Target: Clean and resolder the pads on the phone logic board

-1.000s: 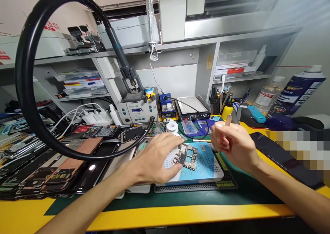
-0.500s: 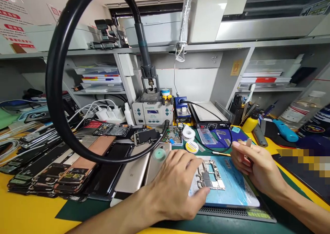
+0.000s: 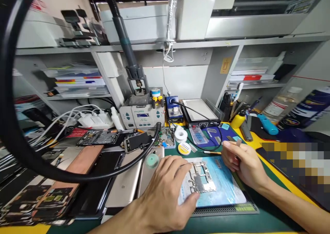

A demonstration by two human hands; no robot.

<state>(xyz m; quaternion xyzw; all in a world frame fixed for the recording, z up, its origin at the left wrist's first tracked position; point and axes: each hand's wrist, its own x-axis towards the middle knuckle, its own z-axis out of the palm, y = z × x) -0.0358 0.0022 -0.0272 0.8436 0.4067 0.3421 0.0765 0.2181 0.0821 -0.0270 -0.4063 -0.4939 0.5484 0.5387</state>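
A phone circuit board [image 3: 199, 182] lies flat on a light-blue sheet-like pad [image 3: 224, 180], its metal shields and cut-outs facing up. My left hand [image 3: 167, 189] steadies it from the left, index finger at the upper left corner and thumb at the lower edge. Right of the pad, my right hand [image 3: 243, 162] is closed in a pinch. A small flat metal tool [image 3: 239, 143] pokes up above its fingers; the rest is hidden in the hand, so I cannot tell its exact kind. This hand is apart from the board.
Phones and stripped phone parts [image 3: 54, 196] crowd the left. A thick black hose [image 3: 85, 178] arches in front of the hot-air station [image 3: 141, 115]. Behind the pad sit a white reel [image 3: 180, 134], a round yellow-white tin [image 3: 184, 148] and a hot plate [image 3: 199, 110]. Bottles [image 3: 279, 105] stand right.
My view has turned, so the bench and both hands appear further left. The hands keep nearly the same poses, the left at the board and the right pinching the tool.
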